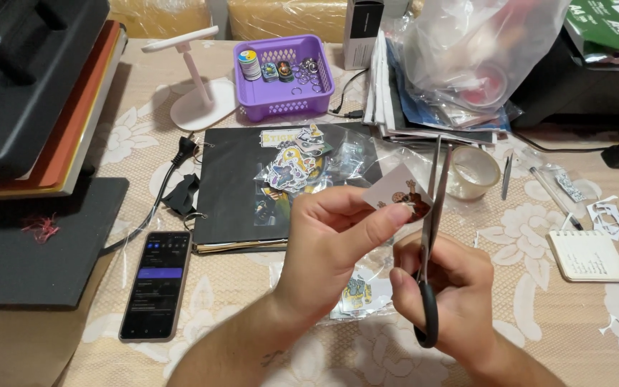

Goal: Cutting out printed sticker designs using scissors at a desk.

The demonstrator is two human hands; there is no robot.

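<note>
Sticker sheet point(400, 193) in left hand point(331, 247) — scissors point(431, 236) in right hand point(447, 297).

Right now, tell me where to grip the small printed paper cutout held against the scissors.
Grip the small printed paper cutout by its blank left edge, from the left, as the left hand does; the black-handled scissors in the right hand occupy its right side.

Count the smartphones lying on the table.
1. A dark smartphone lies screen up on the table, left of the left hand, below the black binder. Others may be hidden under clutter.
</note>
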